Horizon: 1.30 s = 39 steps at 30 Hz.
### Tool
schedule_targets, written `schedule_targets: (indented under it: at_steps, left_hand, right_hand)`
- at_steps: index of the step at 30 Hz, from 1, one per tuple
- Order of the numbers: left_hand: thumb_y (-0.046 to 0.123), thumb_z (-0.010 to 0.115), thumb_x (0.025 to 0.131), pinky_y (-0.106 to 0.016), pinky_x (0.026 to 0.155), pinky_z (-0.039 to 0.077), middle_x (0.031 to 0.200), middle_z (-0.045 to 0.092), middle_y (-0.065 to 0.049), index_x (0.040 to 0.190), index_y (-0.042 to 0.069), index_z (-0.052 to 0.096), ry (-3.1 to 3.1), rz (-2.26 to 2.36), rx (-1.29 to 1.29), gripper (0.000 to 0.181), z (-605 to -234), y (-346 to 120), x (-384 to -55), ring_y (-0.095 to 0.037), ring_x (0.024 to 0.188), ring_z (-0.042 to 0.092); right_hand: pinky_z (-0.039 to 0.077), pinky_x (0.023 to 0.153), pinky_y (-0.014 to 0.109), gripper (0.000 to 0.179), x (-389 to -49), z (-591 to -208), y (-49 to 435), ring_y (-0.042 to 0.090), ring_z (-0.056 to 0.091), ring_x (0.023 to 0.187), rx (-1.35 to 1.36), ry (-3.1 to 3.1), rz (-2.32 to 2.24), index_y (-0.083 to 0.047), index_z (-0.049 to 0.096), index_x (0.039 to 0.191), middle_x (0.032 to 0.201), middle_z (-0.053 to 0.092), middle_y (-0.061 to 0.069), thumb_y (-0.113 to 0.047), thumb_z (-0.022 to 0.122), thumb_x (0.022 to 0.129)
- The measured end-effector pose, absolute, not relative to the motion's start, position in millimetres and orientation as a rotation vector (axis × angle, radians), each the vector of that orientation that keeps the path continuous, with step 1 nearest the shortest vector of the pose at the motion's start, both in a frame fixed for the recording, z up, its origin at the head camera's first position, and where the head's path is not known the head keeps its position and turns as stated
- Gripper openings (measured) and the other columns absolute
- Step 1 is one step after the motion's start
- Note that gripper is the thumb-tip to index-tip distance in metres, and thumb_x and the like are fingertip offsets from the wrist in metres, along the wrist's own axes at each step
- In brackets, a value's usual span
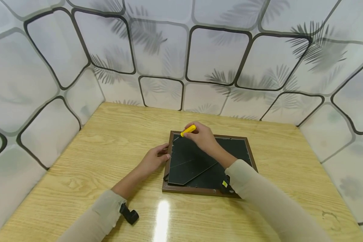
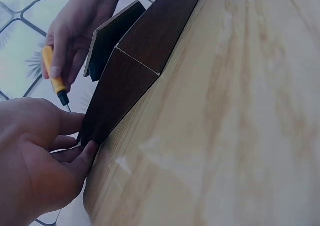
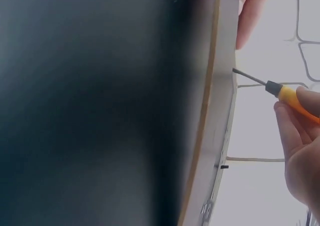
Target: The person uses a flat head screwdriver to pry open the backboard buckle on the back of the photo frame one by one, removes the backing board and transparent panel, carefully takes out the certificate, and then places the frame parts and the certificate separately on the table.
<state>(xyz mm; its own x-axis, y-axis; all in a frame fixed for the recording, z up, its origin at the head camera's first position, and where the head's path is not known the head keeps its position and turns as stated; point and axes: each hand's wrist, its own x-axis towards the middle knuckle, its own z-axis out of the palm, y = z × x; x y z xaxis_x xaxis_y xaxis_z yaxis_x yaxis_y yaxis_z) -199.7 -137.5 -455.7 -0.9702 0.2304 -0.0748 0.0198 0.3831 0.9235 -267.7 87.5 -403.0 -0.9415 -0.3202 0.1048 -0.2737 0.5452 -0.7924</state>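
A brown picture frame (image 1: 193, 191) lies face down on the table, its black backing (image 1: 233, 146) and attached stand flap (image 1: 181, 173) facing up. My right hand (image 1: 204, 137) grips a yellow-handled screwdriver (image 1: 189, 130). The thin shaft slants down to the frame's upper left corner area, and in the right wrist view the screwdriver's tip (image 3: 235, 70) meets the inner edge of the border. My left hand (image 1: 155, 158) holds the frame's left side; in the left wrist view its thumb and fingers (image 2: 89, 155) pinch the brown border near a corner.
The wood-grain table (image 1: 124, 134) extends around the frame on all sides. A patterned wall covering (image 1: 217, 57) rises behind it and at both sides. Small dark tabs (image 3: 224, 166) stick out along the frame's inner edge. Each wrist carries a black camera (image 1: 129, 214).
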Motion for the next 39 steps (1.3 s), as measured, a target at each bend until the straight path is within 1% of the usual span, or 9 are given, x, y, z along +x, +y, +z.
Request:
schedule_targets:
  at_steps: [7,15,22,29,35,39]
  left_hand:
    - [0.010,0.060,0.101,-0.048,0.107,0.047,0.146,0.054,-0.020,0.153,0.003,0.041,2.447,1.636,0.238,0.055,-455.8,-138.3,-199.6,-0.035,0.132,0.054]
    - [0.010,0.059,0.102,-0.046,0.105,0.049,0.147,0.052,-0.020,0.153,0.003,0.042,2.447,1.635,0.243,0.055,-455.6,-138.0,-200.2,-0.035,0.131,0.055]
    - [0.011,0.060,0.102,-0.047,0.105,0.049,0.147,0.052,-0.021,0.153,0.003,0.042,2.444,1.640,0.244,0.055,-456.8,-138.7,-201.2,-0.035,0.131,0.055]
    - [0.010,0.060,0.101,-0.048,0.105,0.048,0.144,0.055,-0.022,0.152,0.002,0.043,2.464,1.629,0.239,0.054,-457.1,-139.1,-201.4,-0.036,0.130,0.056]
    - [0.010,0.060,0.101,-0.047,0.104,0.049,0.144,0.055,-0.021,0.152,0.002,0.043,2.460,1.626,0.238,0.054,-456.1,-139.1,-200.2,-0.036,0.129,0.056]
    - [0.011,0.060,0.101,-0.046,0.104,0.049,0.144,0.055,-0.020,0.153,0.004,0.043,2.449,1.629,0.222,0.055,-456.1,-139.6,-200.2,-0.035,0.129,0.056]
  right_hand:
    - [0.059,0.086,0.037,0.026,-269.2,-400.8,74.5,0.023,0.069,0.106,-0.569,2.669,-1.451,-0.013,0.067,0.118,0.114,0.071,0.006,-0.020,0.074,0.093]
    - [0.058,0.092,0.038,0.028,-271.5,-399.3,60.5,0.022,0.069,0.112,-0.605,2.652,-1.484,-0.008,0.067,0.120,0.117,0.073,0.006,-0.019,0.073,0.094]
    - [0.058,0.090,0.038,0.026,-273.7,-398.3,49.0,0.022,0.070,0.110,-0.632,2.696,-1.453,-0.010,0.068,0.119,0.115,0.074,0.006,-0.017,0.073,0.094]
    - [0.059,0.090,0.038,0.029,-274.3,-396.9,43.9,0.022,0.070,0.109,-0.649,2.698,-1.446,-0.009,0.068,0.122,0.114,0.074,0.007,-0.017,0.073,0.094]
    - [0.058,0.091,0.038,0.025,-273.8,-395.9,51.2,0.024,0.069,0.109,-0.593,2.653,-1.502,-0.008,0.067,0.117,0.115,0.073,0.009,-0.016,0.073,0.094]
    - [0.058,0.090,0.039,0.029,-274.4,-396.0,63.5,0.025,0.068,0.106,-0.545,2.631,-1.504,-0.007,0.067,0.119,0.114,0.071,0.010,-0.019,0.074,0.094]
